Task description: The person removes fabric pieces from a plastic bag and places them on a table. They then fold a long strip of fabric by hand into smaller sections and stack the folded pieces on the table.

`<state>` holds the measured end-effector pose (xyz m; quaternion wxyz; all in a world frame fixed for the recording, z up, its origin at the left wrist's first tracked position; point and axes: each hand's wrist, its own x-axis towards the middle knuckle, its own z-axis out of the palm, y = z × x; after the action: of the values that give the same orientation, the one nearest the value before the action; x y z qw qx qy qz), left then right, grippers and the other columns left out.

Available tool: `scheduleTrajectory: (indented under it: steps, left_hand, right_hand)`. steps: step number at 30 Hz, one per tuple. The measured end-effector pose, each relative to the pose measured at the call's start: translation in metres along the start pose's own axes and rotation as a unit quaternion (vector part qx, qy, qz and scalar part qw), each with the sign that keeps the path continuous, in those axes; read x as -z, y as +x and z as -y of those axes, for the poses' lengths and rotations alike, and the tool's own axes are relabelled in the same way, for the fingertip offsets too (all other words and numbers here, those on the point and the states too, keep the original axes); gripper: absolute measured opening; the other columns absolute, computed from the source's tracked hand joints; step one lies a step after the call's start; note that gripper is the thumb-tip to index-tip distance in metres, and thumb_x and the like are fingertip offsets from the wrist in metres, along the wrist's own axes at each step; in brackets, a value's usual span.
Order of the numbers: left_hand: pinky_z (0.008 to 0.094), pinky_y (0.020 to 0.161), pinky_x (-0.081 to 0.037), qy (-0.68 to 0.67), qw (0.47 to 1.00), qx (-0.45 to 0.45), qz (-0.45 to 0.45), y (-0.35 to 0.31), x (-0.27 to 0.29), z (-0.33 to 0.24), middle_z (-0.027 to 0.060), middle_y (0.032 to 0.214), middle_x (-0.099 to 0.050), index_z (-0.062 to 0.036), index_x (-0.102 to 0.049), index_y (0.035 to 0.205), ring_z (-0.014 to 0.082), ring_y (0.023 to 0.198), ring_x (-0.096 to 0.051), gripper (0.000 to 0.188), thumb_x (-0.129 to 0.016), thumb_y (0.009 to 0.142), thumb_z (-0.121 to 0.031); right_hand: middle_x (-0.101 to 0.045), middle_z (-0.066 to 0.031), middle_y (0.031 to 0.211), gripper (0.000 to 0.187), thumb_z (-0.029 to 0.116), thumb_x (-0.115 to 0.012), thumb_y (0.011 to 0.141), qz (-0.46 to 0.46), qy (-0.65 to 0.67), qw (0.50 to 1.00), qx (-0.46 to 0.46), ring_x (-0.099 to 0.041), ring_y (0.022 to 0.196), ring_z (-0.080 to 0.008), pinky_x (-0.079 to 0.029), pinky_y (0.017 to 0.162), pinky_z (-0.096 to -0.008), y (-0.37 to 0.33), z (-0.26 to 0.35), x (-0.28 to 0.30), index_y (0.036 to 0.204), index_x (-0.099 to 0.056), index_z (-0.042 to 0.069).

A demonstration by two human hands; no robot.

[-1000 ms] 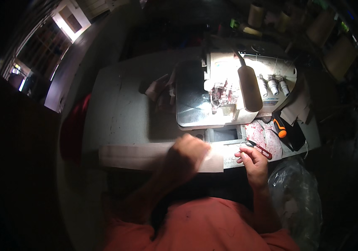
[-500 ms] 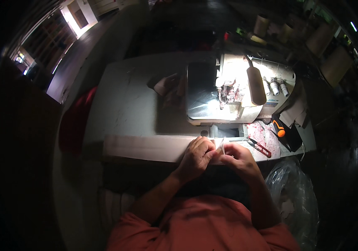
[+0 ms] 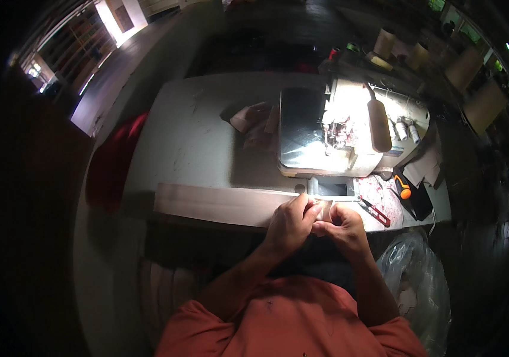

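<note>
A long pale strip of fabric (image 3: 216, 201) lies along the front edge of the table. My left hand (image 3: 289, 225) is closed on its right end, fingers bent and thumb pressed in. Just beside it, my right hand (image 3: 346, 232) pinches the same end. A small folded piece of the pale cloth shows between the fingertips; its exact fold is partly hidden. Behind the hands stands a white sewing machine (image 3: 356, 160) with its lamp lit. Red-handled thread snips (image 3: 377, 214) lie to the right of my right hand, untouched.
A crumpled pale cloth piece (image 3: 250, 118) lies left of the machine. An orange-and-black tool (image 3: 405, 193) rests at the table's right end. Below that hangs a clear plastic bag (image 3: 418, 268). Thread cones (image 3: 384, 43) stand at the back, and red cloth (image 3: 114, 160) is at the left.
The view has shifted, so the table and machine appear further right. My hands still hold the strip's end, with the fingertips regripped around it and the pale loop between them lower.
</note>
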<state>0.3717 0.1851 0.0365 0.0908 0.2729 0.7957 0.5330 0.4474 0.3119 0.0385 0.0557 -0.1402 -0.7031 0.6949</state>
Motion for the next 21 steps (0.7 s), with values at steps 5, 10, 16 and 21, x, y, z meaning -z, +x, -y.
scheduleTrajectory:
  steps: [5, 10, 16, 21]
  left_hand:
    - [0.0257, 0.055, -0.042, -0.24, 0.961, 0.126, 0.056, 0.005, 0.008, 0.006, 0.0038, 0.065, -0.056, 0.0015, -0.053, 0.079, 0.0069, 0.062, -0.05, 0.017, -0.054, 0.081, -0.016]
    - [0.0219, 0.061, -0.042, -0.159, 0.986, 0.037, -0.021, -0.01, 0.017, 0.0, 0.0041, 0.076, -0.054, -0.0003, -0.051, 0.085, 0.0069, 0.067, -0.05, 0.022, -0.051, 0.084, -0.022]
    - [0.032, 0.081, -0.039, -0.646, 0.749, 0.139, 0.046, -0.056, 0.043, 0.046, 0.0129, 0.1, -0.052, 0.0014, -0.046, 0.106, 0.022, 0.092, -0.05, 0.047, -0.049, 0.082, -0.039]
    - [0.0383, 0.097, -0.029, -0.66, 0.674, 0.006, -0.332, -0.039, 0.145, 0.075, 0.0132, 0.116, -0.046, -0.0016, -0.041, 0.116, 0.0231, 0.112, -0.039, 0.043, -0.046, 0.085, -0.031]
  right_hand:
    - [-0.053, -0.0078, 0.071, 0.031, 0.016, -0.071, 0.063, -0.139, -0.244, 0.959, 0.047, -0.045, 0.055, -0.0124, -0.039, 0.05, -0.0256, 0.002, 0.0, 0.024, 0.083, -0.054, -0.001]
    - [-0.052, -0.0046, 0.064, 0.019, 0.013, -0.067, 0.069, 0.047, -0.205, 0.977, 0.03, -0.044, 0.055, -0.0094, -0.038, 0.051, -0.0228, 0.011, 0.023, -0.003, 0.078, -0.054, 0.0]
    - [-0.057, -0.0066, 0.067, 0.004, 0.002, -0.053, 0.076, 0.021, 0.051, 0.994, 0.094, -0.057, 0.063, -0.0124, -0.046, 0.059, -0.0246, 0.007, 0.069, -0.041, 0.078, -0.051, -0.001]
    - [-0.058, -0.0078, 0.067, 0.01, 0.009, -0.053, 0.077, -0.01, 0.124, 0.992, -0.011, -0.058, 0.059, -0.0144, -0.048, 0.057, -0.0236, 0.008, 0.055, -0.008, 0.077, -0.052, 0.0]
